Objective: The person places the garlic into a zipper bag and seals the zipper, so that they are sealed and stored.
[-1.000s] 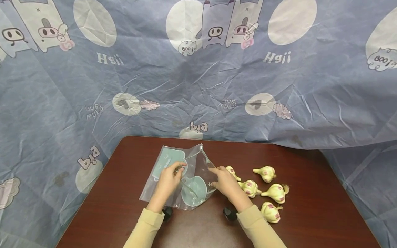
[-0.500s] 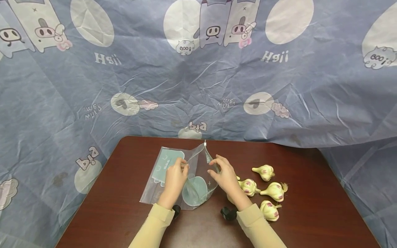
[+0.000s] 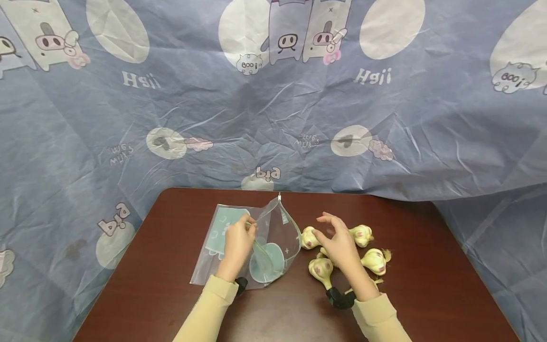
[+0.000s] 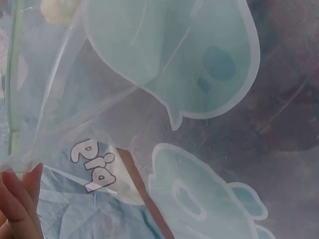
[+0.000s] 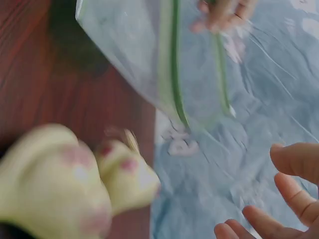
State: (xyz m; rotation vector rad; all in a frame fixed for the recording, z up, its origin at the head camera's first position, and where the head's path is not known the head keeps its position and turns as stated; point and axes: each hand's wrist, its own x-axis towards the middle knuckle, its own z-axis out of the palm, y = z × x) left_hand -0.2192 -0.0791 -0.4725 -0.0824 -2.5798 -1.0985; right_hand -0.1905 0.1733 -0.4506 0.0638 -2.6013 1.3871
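In the head view my left hand (image 3: 238,243) pinches the rim of a clear zip bag (image 3: 290,232) with pale teal cartoon prints. The bag's mouth gapes toward the right, its green zip strip (image 5: 175,59) plain in the right wrist view. Fingertips of the left hand (image 4: 21,201) hold the film at the lower left of the left wrist view. My right hand (image 3: 342,244) is apart from the bag, thumb and fingers spread, holding nothing. It hovers over several garlic bulbs (image 3: 321,268), partly hiding some. Two bulbs, one a large blurred garlic bulb (image 5: 60,179), show in the right wrist view.
Everything lies on a dark red-brown table (image 3: 171,247). A blue patterned cloth (image 3: 239,114) hangs behind it and at both sides. Another garlic bulb (image 3: 375,261) lies to the right of my right forearm. Black wrist cameras (image 3: 340,299) sit under the wrists.
My right hand has let go of the bag's right edge and moved right over the garlic. The left hand keeps its pinch, and the bag's mouth stands wider.
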